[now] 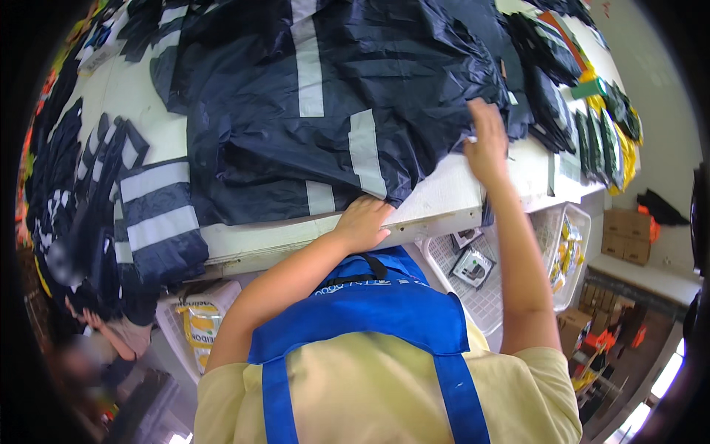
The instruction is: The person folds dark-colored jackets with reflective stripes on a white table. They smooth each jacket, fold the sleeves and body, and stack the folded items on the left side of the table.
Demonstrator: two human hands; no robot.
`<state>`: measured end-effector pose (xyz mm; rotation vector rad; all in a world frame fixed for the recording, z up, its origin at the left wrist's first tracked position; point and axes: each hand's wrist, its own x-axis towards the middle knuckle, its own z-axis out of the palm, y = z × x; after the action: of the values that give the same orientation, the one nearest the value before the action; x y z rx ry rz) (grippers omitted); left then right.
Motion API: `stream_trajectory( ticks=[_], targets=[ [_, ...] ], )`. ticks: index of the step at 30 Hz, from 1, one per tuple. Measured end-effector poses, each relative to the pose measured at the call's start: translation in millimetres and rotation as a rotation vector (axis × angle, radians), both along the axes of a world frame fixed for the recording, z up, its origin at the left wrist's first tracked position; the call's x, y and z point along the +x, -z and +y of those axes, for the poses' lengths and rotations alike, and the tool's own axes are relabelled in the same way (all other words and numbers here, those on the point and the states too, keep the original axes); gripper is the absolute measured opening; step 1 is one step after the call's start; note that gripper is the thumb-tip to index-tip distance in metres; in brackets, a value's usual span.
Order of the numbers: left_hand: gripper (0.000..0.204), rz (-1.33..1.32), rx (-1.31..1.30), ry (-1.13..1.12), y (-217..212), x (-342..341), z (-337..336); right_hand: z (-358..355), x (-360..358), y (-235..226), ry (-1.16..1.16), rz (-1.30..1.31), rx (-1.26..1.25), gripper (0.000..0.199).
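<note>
Dark navy jacket (325, 96) with grey reflective bands lies spread across the white bench (436, 203). Left hand (362, 222), grip spread flat, presses the jacket's near hem. Right hand (488, 144), fingers open, rests at its right edge; its palm is hidden.

- The navy rain jacket (325, 111) with grey reflective stripes lay spread and crumpled across the white worktop (436, 203).
- Its lower hem reached the worktop's near edge.
- Its right side bunched in glossy folds.
</note>
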<state>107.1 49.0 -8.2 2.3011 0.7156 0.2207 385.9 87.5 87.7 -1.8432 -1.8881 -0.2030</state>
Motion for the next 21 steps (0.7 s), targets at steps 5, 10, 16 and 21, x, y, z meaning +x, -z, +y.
stream_trajectory(
  ticks=[5, 10, 16, 21],
  targets=[
    [0.044, 0.112, -0.015, 0.038, -2.0, -1.5, -7.2, 47.0, 79.4, 10.6, -0.247, 0.006, -0.538, 0.019],
    [0.043, 0.002, -0.008, 0.076, 11.0, 4.4, -23.5, 48.1, 89.4, 40.8, -0.130, -0.298, -0.583, 0.017],
    [0.048, -0.313, 0.311, -1.258, -48.9, -100.9, 29.4, 24.5, -15.1, 36.6, -0.246, 0.119, -0.075, 0.045],
    [0.060, -0.014, 0.331, -1.297, -36.6, -175.9, 100.7, -17.6, -119.2, 77.5, -0.569, -0.096, -0.532, 0.051]
  ],
)
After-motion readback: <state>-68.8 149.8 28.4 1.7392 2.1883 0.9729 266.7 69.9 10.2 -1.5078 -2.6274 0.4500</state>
